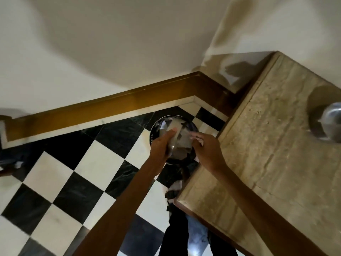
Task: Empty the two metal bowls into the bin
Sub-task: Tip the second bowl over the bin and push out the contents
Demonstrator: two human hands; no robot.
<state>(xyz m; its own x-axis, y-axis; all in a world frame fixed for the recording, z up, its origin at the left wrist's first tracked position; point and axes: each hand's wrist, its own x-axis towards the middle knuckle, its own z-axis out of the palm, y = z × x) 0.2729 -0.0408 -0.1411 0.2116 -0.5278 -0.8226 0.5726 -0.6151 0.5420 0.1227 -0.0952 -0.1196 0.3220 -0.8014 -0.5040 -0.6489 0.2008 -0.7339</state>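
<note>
Two hands work over the round black bin (156, 126) on the chequered floor: the left hand (162, 143) is clamped on a tilted shiny metal bowl (177, 139) directly above its mouth, while the right hand (204, 146), fingers loosely apart, touches the bowl's far side. A second metal bowl (330, 124) waits on the beige stone worktop (267, 145), nearer the right hand. Lettering on the bin rim is unreadable.

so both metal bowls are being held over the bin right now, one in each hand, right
Not quite. Only one metal bowl is over the bin, tipped in the left hand, with the right hand at its rim. The second bowl sits on the stone counter, as the head view shows.
</note>
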